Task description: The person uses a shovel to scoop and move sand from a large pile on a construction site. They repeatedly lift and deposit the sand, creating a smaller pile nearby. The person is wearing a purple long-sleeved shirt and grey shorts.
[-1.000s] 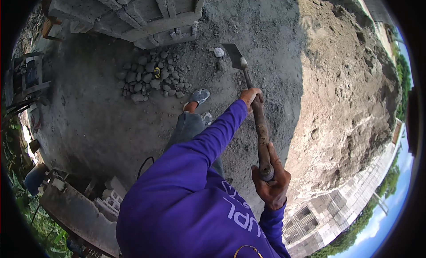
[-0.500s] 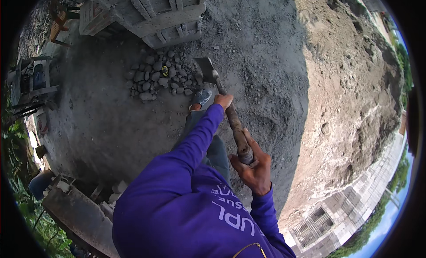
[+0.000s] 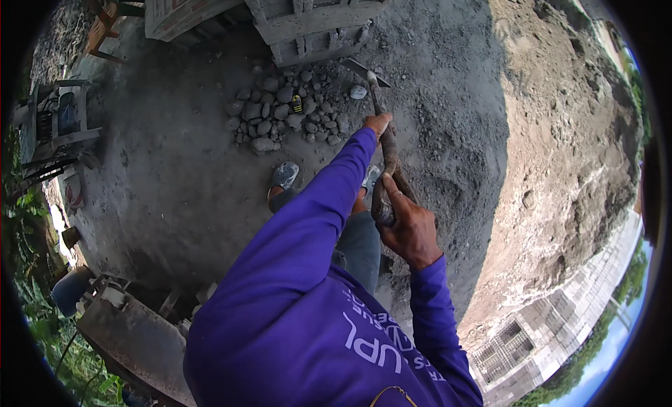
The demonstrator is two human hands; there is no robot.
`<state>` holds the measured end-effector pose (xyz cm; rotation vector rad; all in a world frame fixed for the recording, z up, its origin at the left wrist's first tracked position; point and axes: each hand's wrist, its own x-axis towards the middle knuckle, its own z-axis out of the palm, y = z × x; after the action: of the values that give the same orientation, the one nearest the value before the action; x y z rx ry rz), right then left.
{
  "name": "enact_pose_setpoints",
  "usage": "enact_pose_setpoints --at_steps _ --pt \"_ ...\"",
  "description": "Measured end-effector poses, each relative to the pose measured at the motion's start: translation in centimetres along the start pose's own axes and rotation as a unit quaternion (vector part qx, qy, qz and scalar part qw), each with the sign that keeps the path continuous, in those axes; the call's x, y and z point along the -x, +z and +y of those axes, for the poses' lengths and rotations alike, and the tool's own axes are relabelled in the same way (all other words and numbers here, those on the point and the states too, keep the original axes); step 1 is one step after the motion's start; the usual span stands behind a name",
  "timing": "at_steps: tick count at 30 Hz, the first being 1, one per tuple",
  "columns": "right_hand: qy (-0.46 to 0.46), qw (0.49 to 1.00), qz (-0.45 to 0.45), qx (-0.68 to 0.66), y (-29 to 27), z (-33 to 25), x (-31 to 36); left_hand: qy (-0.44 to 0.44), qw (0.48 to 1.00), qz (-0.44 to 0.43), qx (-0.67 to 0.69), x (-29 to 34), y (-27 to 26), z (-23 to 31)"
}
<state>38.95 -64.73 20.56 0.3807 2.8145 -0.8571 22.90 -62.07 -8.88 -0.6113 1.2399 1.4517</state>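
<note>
A shovel (image 3: 390, 149) with a worn wooden shaft slants down and away from me. My left hand (image 3: 379, 124) is wrapped round its shaft, low toward the blade. At the upper end, my right hand (image 3: 410, 228) holds the forked grip, the thumb lying along it. The dark blade (image 3: 358, 68) shows nearly edge-on at the gravelly ground, close to a concrete-crusted wooden box (image 3: 318, 22). Near the blade lies a single pale stone (image 3: 358, 92). Left of it spreads a pile of rounded grey stones (image 3: 264, 127) with a small yellow-and-black object (image 3: 297, 104) on it.
My shoes (image 3: 285, 174) stand behind the stones. Grey sandy gravel (image 3: 455, 120) slopes up on the right into a sunlit earth bank (image 3: 560, 162). At left are a wooden chair (image 3: 103, 29) and a dark frame (image 3: 63, 116); a rusty metal trough (image 3: 133, 340) is lower left.
The shovel blade has swung away from the stone pile's edge toward the wooden box and turned edge-on. Both hands keep hold of it. My feet now stand farther back from the stones.
</note>
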Motion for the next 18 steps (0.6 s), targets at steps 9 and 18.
enact_pose_setpoints --at_steps 9,18 --pt "0.134 0.968 -0.086 -0.195 5.6 -17.5 3.6 -0.057 0.997 -0.029 -0.047 11.9 -15.7 -6.1" --pt "0.030 0.997 -0.033 -0.064 -1.4 -21.3 5.5 -0.047 0.998 0.017 -0.034 19.2 -14.9 -3.7"
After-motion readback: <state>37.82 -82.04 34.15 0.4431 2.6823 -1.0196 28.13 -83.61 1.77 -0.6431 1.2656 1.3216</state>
